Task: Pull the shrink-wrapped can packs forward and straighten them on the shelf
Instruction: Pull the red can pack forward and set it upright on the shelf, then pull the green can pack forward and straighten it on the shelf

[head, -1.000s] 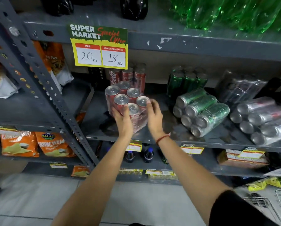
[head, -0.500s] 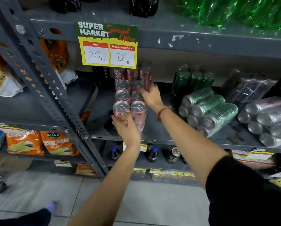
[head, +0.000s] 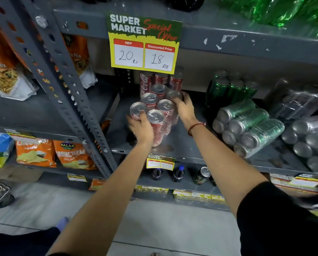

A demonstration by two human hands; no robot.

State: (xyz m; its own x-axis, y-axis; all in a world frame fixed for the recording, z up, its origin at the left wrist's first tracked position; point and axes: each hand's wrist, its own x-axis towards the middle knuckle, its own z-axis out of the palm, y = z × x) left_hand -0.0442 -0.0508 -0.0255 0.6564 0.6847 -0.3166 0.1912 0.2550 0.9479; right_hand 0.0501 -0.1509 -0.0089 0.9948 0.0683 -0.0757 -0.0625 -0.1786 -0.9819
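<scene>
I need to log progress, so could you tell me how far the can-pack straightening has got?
Done: nothing clearly. In hand: left hand and right hand grip the upright red can pack. Left: green can pack and silver can pack lie on their sides, skewed.

We saw a shrink-wrapped red can pack (head: 159, 115) standing upright at the centre of the frame, six silver tops facing up, set at a slant to the shelf (head: 187, 145) edge. Behind it stood a second red pack (head: 161, 80), upright against the back. At centre right a green can pack (head: 250, 126) lay on its side, ends toward us, skewed. At the right edge a silver can pack (head: 311, 141) lay likewise on its side.
</scene>
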